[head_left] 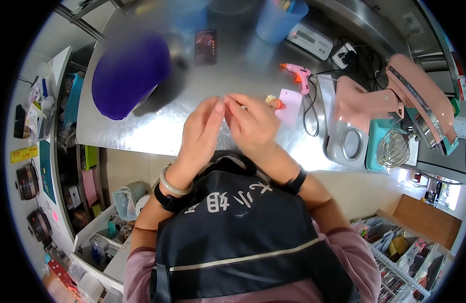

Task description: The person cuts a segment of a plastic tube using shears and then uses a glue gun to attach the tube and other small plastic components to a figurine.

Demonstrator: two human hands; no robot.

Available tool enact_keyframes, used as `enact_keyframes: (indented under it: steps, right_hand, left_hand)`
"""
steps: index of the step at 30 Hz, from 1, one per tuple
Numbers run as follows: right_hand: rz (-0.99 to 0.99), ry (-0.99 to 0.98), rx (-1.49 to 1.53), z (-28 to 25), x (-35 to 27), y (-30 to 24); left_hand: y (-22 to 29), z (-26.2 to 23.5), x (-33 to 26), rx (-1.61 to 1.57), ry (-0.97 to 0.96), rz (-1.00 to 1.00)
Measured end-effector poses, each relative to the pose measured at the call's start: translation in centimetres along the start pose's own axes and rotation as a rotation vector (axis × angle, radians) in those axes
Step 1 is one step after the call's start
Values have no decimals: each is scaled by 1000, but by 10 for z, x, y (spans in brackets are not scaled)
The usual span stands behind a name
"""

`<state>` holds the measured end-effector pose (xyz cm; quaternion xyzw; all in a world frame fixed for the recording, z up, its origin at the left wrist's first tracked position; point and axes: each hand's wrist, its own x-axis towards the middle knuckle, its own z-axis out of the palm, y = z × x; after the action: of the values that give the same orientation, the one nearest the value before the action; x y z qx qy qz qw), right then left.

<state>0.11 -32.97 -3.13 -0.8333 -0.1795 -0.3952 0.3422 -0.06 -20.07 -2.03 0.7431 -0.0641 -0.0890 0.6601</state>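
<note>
My left hand (202, 129) and my right hand (250, 123) meet over the steel table (157, 129), fingertips pinched together on something small and clear that I cannot make out. A small orange and yellow piece (274, 102) lies just beyond my right fingers, on a pale pink card (289, 107). A pink glue gun (299, 76) lies farther back to the right. I wear a dark apron, a pale bangle and a black band on the left wrist, and a black band on the right wrist.
A large purple bowl-like thing (129, 73) sits at the left of the table. A phone (205, 46), a blue cup (280, 20) and a white scale (310, 40) stand at the back. A pink stand mixer (389, 108) with its whisk (393, 148) is at the right. Shelves and bins flank me.
</note>
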Motion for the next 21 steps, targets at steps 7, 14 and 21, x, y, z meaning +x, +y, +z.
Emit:
enact_keyframes:
  steps: [7,14,21]
  right_hand:
    - [331,-69,446,-6,-2,-16]
    - [979,-177,1100,-11,8,-16]
    - [1437,-331,1692,-11,8,-5]
  left_hand:
    - [-1,-3,3,-277,21,21]
    - [9,-6,-4,238,193,331]
    - [13,-9,1,414,218,613]
